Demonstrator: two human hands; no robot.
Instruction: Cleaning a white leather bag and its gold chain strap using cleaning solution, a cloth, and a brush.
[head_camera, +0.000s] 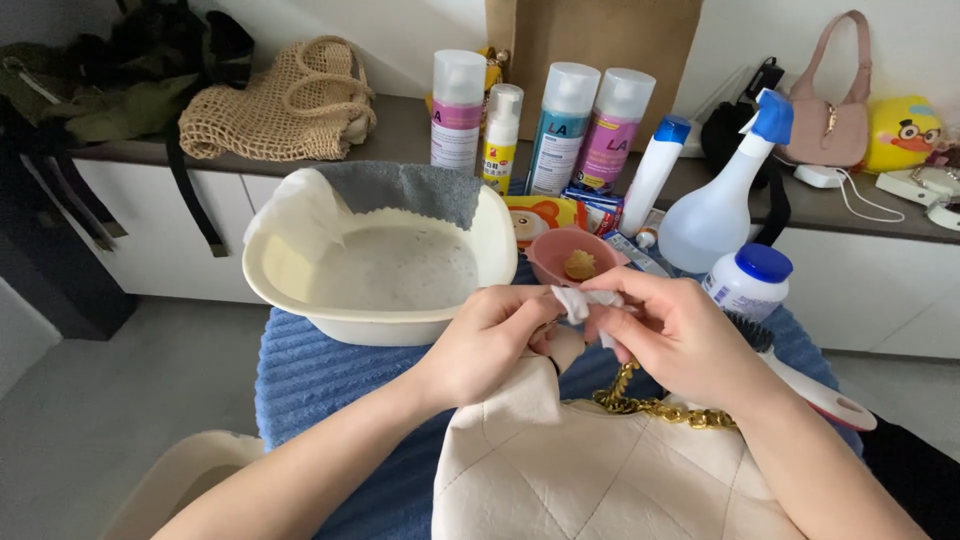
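head view, white cloth (580, 300) pinched in both grips

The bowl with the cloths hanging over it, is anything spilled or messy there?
Nothing looks spilled. The basin holds cloudy water, with a grey cloth and a white cloth draped over its rim, both staying inside. The towel under it shows no puddle. The bottles behind stand upright.
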